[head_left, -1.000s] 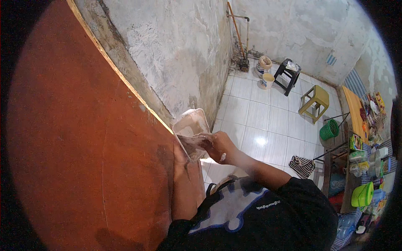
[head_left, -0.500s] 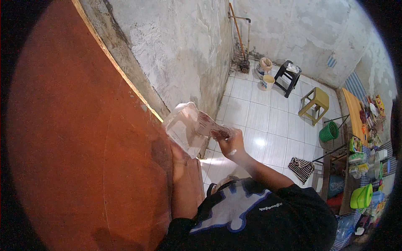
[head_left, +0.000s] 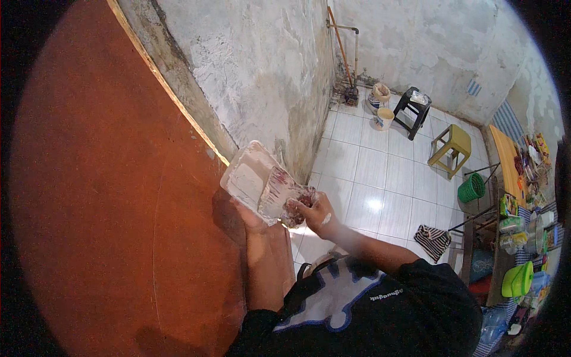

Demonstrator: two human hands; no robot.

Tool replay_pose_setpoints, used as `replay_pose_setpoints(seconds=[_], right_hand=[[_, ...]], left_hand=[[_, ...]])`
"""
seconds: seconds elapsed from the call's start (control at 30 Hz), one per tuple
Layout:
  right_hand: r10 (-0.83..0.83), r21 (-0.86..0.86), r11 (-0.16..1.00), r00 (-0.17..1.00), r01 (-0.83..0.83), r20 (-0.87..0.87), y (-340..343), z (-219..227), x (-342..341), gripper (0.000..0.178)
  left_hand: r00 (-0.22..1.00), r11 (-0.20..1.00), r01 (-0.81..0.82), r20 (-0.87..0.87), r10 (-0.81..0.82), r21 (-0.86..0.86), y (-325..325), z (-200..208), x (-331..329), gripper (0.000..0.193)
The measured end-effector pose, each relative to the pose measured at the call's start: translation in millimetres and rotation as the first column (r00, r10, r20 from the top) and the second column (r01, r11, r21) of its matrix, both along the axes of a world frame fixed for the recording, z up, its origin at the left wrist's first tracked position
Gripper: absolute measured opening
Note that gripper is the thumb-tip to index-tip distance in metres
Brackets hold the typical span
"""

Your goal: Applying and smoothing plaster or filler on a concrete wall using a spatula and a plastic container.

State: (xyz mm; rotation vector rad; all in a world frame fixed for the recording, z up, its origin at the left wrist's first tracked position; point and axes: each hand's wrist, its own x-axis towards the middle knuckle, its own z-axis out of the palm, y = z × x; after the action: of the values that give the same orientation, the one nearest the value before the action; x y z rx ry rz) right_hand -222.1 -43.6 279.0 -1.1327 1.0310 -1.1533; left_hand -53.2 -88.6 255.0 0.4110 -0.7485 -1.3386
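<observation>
My left hand holds up a shallow rectangular container from beneath, with fingers mostly hidden under it. The container is whitish and coated inside with a pale paste. In my right hand is a wide flat scraper, gripped by its dark reddish, paste-crusted handle. Its broad blade, streaked white and red, lies over the right part of the container's inside. Both are close to the end of a patchy grey plastered wall. White paste marks the back of my right hand.
An orange-brown panel with a pale edge fills the left. Farther off on white tiles stand buckets, a black stool, an olive stool and a green basket. A cluttered table lines the right; a striped cloth lies nearby.
The container has tipped flatter and shifted slightly left. The scraper has come down and left, its blade now across the container. My right hand has lowered toward my left.
</observation>
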Motion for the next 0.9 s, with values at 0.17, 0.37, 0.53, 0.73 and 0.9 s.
replay_pose_setpoints(seconds=[0.17, 0.37, 0.53, 0.73, 0.9], right_hand=[[0.057, -0.014, 0.998, 0.992, -0.056, 0.109, -16, 2, -18, 0.026], [0.009, -0.096, 0.995, 0.986, -0.025, -0.165, -22, 34, -31, 0.021], [-0.133, -0.487, 0.867, 0.891, -0.108, -0.435, -34, 28, -25, 0.021], [-0.146, -0.478, 0.863, 0.823, -0.166, -0.549, -28, 48, -23, 0.021], [-0.087, -0.437, 0.89, 0.894, -0.128, -0.44, -34, 25, -24, 0.021]], left_hand=[[0.991, 0.991, -0.13, 0.01, 0.13, -0.001, 3, 5, 1, 0.094], [0.99, 0.992, -0.124, 0.065, 0.124, -0.008, 8, 14, -1, 0.083], [0.98, 0.948, 0.194, 0.093, -0.176, -0.251, 6, 4, -3, 0.073], [0.999, 0.992, 0.021, 0.035, -0.025, 0.121, 12, -4, 2, 0.073], [0.983, 0.985, 0.12, 0.125, -0.135, 0.124, 11, 3, 6, 0.083]])
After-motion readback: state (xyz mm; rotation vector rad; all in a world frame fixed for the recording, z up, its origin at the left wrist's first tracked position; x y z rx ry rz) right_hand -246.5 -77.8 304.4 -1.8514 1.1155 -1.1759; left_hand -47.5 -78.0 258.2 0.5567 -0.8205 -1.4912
